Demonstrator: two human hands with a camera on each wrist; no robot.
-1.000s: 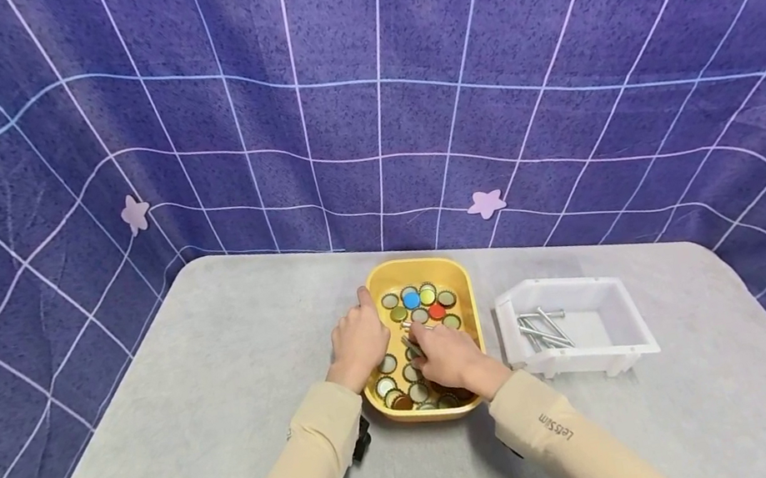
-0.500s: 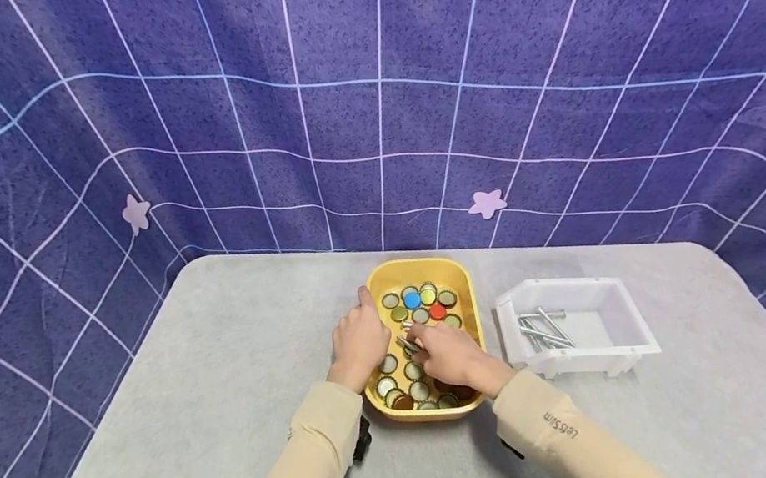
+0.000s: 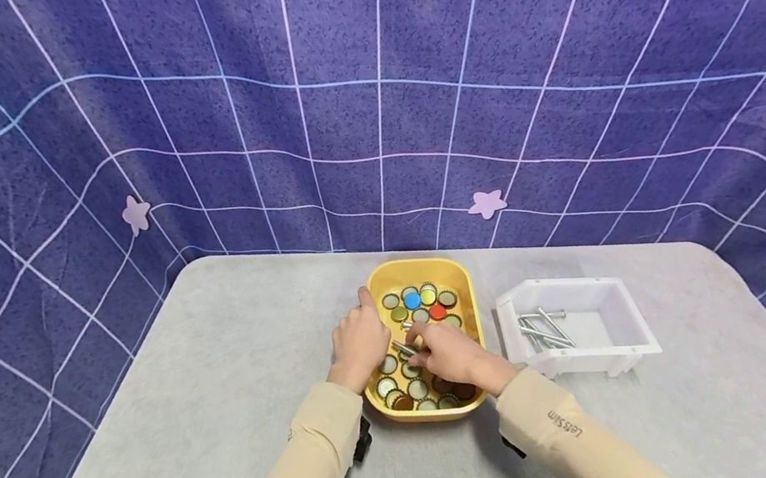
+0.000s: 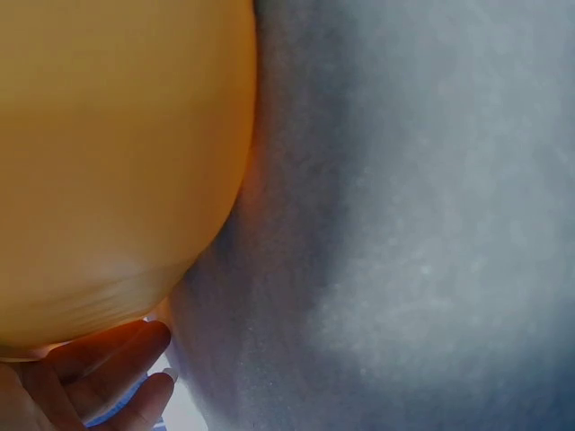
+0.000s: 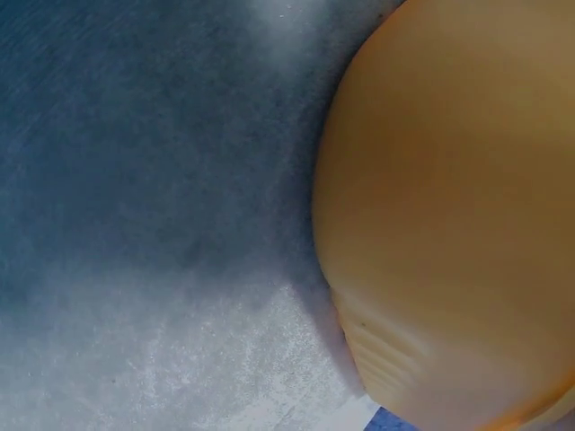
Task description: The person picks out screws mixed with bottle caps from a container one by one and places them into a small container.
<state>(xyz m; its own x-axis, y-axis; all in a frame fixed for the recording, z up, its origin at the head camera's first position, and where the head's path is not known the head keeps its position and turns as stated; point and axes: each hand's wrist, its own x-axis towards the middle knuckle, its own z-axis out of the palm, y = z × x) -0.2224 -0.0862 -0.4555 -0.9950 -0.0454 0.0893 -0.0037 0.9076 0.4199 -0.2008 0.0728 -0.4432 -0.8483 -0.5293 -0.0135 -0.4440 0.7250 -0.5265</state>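
A yellow plastic tub holds bottle caps, among them a blue cap and a red cap. My left hand grips the tub's left side; in the left wrist view its fingers curl against the outer wall. Reaching into the tub's middle, my right hand pinches a silver metal bolt between thumb and fingers. Another bolt shows just beyond the fingertips, partly hidden by the hand. The right wrist view has only the tub's outside and the table.
To the right of the tub stands a white plastic bin with several silver bolts piled in its left part. Both sit on a grey table. A purple curtain with a grid pattern hangs behind and at the sides.
My right hand has shifted slightly right and toward me, and the bolt in its fingers now shows more clearly. The left hand and the tub have stayed put.
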